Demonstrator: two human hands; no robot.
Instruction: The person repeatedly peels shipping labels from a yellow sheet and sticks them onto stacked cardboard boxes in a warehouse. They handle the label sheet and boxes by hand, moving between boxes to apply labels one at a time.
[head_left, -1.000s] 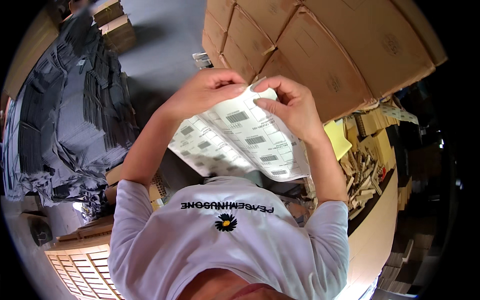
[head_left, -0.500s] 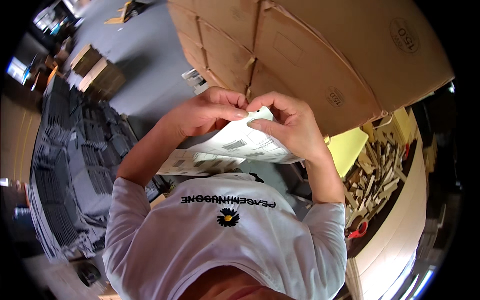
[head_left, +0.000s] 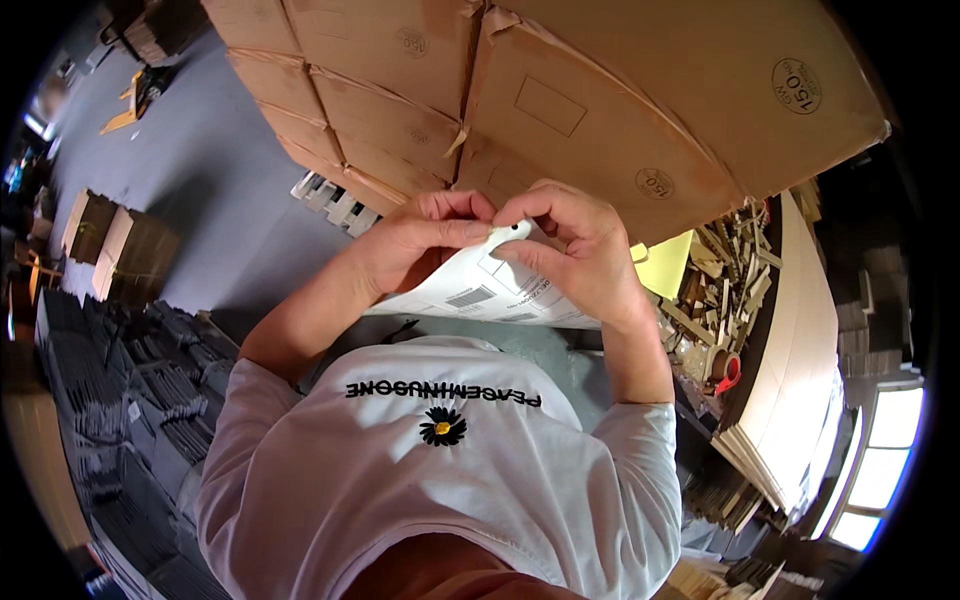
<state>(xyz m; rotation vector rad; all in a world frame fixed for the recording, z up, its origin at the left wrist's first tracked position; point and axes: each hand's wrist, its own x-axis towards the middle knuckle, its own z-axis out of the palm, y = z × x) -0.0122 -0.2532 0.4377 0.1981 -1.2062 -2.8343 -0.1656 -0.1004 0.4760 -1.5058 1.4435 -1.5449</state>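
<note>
My left hand (head_left: 432, 238) and my right hand (head_left: 580, 248) meet in front of my chest. Between them hangs a white sheet of labels (head_left: 462, 285), printed with barcodes and outlined boxes. My left thumb and fingers pinch its upper edge. Beside them, my right thumb and forefinger close on the top corner, where the sheet curls over and a small black spot shows. The lower part of the sheet droops toward my white T-shirt (head_left: 330, 460). Whether a label is being peeled from its backing cannot be made out.
Tall stacked brown cartons (head_left: 600, 150) stand just beyond my hands. At right, a large box (head_left: 790, 330) borders scrap strips (head_left: 715, 280) and a red-rimmed tape roll (head_left: 727, 370). Stacked grey sheets (head_left: 150, 390) lie at left, with two cartons (head_left: 120, 240) on the floor.
My view has turned, so the cartons and floor items appear further left. The sheet's lower left part has gone from sight. Both hands keep their pinch, and the top corner looks more curled.
</note>
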